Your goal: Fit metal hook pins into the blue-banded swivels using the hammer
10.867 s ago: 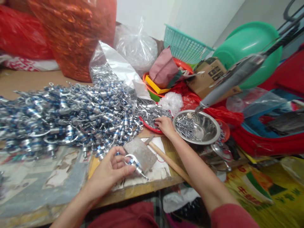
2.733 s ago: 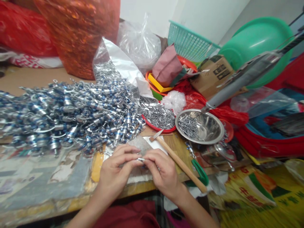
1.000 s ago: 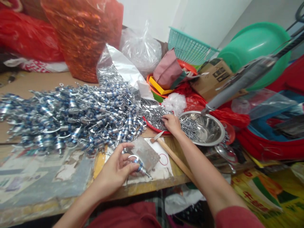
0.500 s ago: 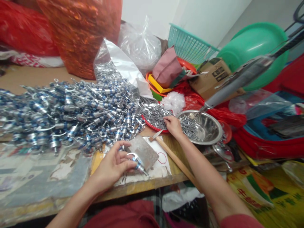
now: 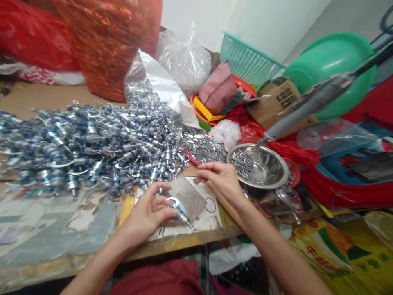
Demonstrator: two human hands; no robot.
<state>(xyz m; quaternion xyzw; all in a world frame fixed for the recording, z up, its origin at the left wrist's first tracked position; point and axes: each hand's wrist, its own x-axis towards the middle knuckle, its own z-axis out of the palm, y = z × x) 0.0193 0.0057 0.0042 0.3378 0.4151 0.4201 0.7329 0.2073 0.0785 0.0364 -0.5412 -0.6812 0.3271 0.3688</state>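
My left hand (image 5: 150,213) is closed on a small blue-and-silver metal fitting (image 5: 183,218) with a pale curved hook, its thin tip pointing down to the right. Just beyond the fitting lies a flat metal block (image 5: 188,196) on white paper (image 5: 215,213). Held above the table, my right hand (image 5: 222,182) has its fingertips pinched together; whatever is between them is too small to make out. Beneath that hand runs a wooden hammer handle (image 5: 229,208), with the hammer head mostly hidden. Small grey metal pieces (image 5: 204,148) fill a red tray (image 5: 190,157) behind it.
A large heap of similar blue-and-silver fittings (image 5: 92,143) covers the left of the table. On the right stands a steel bowl (image 5: 273,164) holding thin metal pins. A grey-handled tool (image 5: 301,108) slants over the bowl. Bags, a cardboard box (image 5: 276,98) and green basins (image 5: 331,73) crowd the back.
My right hand has moved left and toward me, from the small metal pieces in the red tray to above the hammer. The left hand keeps its hold on the fitting.
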